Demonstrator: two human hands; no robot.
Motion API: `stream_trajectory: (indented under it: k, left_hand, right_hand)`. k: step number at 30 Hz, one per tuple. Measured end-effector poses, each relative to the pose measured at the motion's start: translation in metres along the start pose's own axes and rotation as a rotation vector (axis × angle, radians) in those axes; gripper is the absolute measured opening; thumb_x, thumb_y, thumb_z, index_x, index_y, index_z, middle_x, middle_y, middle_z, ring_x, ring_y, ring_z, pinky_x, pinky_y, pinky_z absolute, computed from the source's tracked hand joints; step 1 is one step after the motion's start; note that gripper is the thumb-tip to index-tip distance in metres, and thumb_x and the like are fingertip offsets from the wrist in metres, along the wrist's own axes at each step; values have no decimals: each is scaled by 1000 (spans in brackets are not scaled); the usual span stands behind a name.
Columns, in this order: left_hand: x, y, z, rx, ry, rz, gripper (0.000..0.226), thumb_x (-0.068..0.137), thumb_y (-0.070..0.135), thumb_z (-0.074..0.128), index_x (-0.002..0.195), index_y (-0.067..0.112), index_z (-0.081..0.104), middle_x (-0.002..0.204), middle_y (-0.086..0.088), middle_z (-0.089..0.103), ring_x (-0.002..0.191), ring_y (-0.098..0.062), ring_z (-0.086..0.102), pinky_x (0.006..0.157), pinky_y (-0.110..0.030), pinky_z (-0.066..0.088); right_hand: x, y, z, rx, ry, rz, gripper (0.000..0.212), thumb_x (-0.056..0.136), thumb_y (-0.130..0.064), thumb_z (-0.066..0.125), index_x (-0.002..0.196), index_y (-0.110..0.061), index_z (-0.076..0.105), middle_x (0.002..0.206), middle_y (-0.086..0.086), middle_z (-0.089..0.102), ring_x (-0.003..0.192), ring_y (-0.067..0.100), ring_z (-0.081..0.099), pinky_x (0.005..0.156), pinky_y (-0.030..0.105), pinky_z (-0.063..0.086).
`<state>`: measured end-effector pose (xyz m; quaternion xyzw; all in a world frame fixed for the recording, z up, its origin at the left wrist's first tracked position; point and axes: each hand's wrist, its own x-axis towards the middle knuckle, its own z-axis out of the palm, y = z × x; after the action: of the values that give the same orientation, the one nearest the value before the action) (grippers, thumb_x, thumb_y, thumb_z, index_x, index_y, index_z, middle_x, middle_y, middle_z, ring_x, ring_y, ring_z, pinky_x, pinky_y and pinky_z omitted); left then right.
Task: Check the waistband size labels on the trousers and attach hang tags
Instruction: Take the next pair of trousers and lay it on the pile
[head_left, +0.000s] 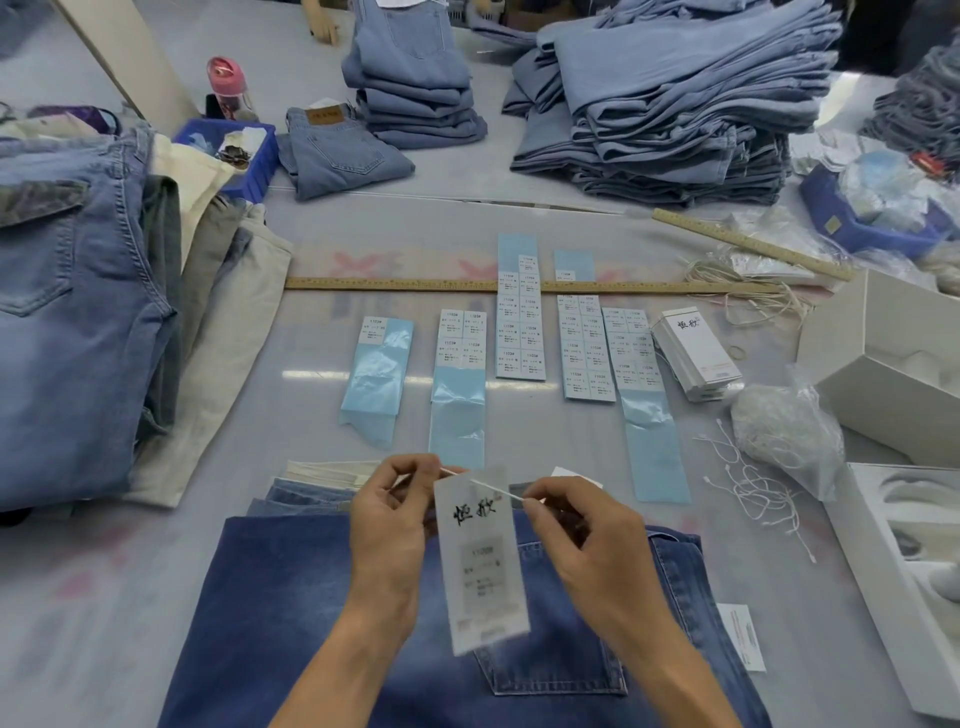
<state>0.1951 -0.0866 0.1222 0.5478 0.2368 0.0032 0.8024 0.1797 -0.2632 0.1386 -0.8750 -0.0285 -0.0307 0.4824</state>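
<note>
A pair of dark blue jeans (291, 613) lies flat in front of me, back pocket up. Above it hangs a white hang tag (480, 561) with black script and a size sticker. A thin white string (491, 487) runs through the tag's top. My left hand (389, 525) pinches the string's left end, and my right hand (576, 530) pinches its right end. Both hands hover over the jeans' waistband, which they partly hide.
Several blue sheets of size stickers (519, 332) lie ahead beside a wooden ruler (467, 284). A stack of hang tags (696, 353), loose strings (753, 488) and white boxes (883, 364) sit at the right. Jeans piles stand at the left (67, 322) and far side (675, 104).
</note>
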Motion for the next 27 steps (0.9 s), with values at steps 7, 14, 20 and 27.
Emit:
stream_trajectory:
  k: [7,14,20,27]
  left_hand:
    - [-14,29,5,281,-72,394,17,94,36,68,88,21,67,84,-3,77,75,-19,73,70,-27,60]
    - [-47,47,63,660,-449,1059,19,96,33,70,89,16,75,96,5,60,88,-21,60,72,-37,49]
    - [-59,52,103,582,-594,1043,18,95,30,71,91,12,75,94,2,61,86,-17,60,65,-36,50]
    - [-65,21,148,394,-756,804,10,101,38,61,95,29,63,79,11,65,69,-9,62,56,-23,48]
  right_hand:
    - [-11,7,-30,-136,-30,-7,21,91,-27,72,109,-34,68,114,-21,62,111,6,60,94,27,51]
    - [-22,-35,-53,199,93,-178,32,91,-31,73,123,-32,67,120,-7,71,115,14,67,97,24,51]
    - [-35,-46,-90,488,284,-64,27,85,-46,76,106,-29,78,96,0,79,86,14,76,78,20,58]
    - [-65,-34,-148,404,458,18,43,74,-59,81,96,-22,80,68,-7,66,57,6,52,55,15,45]
